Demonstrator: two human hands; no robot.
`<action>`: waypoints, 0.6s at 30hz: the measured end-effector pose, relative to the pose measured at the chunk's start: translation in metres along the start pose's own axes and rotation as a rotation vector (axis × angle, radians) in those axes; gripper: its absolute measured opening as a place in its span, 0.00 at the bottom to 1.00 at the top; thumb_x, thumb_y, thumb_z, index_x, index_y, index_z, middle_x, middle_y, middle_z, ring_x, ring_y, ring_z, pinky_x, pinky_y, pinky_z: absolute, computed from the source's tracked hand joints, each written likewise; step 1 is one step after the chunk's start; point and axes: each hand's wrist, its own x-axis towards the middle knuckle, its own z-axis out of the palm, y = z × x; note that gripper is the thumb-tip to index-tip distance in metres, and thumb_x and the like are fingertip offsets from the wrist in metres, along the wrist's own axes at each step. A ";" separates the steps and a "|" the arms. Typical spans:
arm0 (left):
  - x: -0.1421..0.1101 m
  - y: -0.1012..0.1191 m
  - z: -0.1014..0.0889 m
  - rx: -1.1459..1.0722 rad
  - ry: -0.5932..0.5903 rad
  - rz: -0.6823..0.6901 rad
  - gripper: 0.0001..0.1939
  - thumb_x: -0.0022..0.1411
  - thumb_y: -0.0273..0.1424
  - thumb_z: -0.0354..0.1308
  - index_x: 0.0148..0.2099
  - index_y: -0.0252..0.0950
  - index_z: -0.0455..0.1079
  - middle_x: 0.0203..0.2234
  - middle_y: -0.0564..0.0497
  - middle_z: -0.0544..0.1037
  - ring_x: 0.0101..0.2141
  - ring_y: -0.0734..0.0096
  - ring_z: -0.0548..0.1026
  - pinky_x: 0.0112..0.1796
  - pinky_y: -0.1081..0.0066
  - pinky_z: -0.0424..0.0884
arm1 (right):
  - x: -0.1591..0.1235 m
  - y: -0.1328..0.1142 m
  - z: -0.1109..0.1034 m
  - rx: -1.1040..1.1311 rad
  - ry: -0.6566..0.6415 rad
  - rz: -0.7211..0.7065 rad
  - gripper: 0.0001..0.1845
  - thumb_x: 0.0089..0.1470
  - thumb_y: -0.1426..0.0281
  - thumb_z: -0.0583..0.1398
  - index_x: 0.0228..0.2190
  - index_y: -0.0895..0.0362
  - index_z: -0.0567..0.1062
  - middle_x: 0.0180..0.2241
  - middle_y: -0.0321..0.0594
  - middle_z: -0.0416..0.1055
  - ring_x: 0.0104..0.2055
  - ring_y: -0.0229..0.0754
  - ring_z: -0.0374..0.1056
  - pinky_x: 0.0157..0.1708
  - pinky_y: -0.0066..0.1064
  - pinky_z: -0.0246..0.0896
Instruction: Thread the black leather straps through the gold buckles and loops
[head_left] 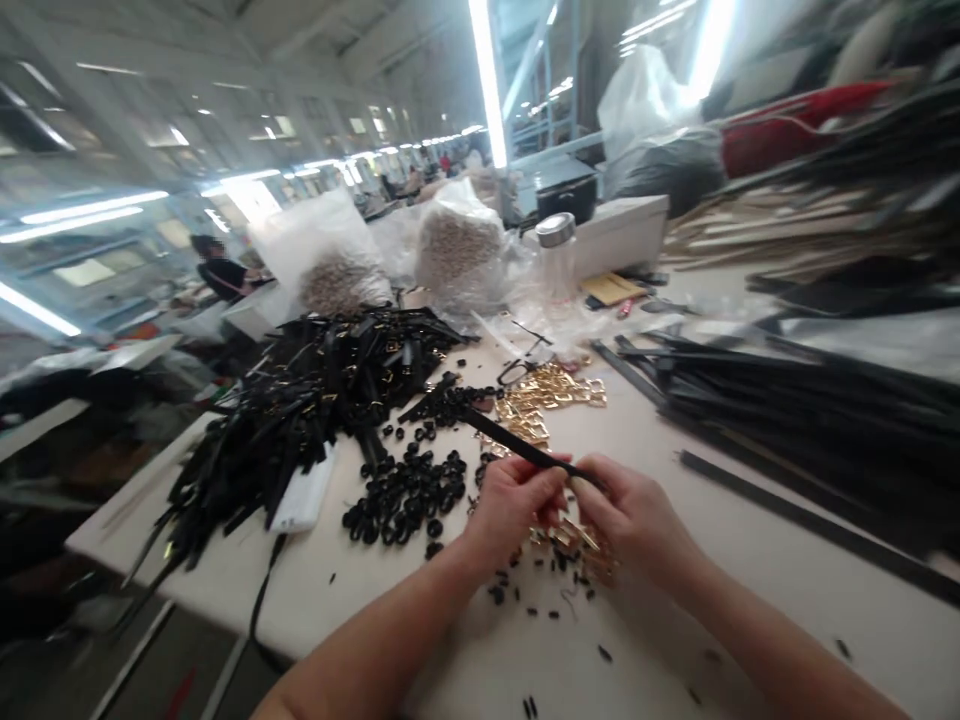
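My left hand (514, 500) and my right hand (630, 515) meet over the white table (750, 590), both pinched on the near end of a thin black strap (510, 442) that runs away to the upper left. Gold metal buckles (574, 535) lie under and between my hands; whether either hand also holds one I cannot tell. More gold buckles (547, 395) are heaped just beyond. A cluster of small black loops (409, 490) lies left of my left hand.
A big heap of finished black straps with gold fittings (315, 400) fills the left. Long black strips (787, 400) lie right. Scissors (525, 365), a clear jar (556, 255), bags of parts (457, 245) and a white box (622, 230) stand behind. A person (217, 268) works far left.
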 end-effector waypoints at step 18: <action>0.011 0.047 -0.066 -0.262 0.359 0.217 0.21 0.44 0.39 0.72 0.35 0.27 0.77 0.18 0.51 0.74 0.16 0.81 0.67 0.17 0.79 0.62 | 0.016 0.033 -0.023 -0.161 0.225 -0.126 0.20 0.56 0.52 0.55 0.44 0.51 0.74 0.36 0.41 0.80 0.32 0.46 0.78 0.34 0.33 0.72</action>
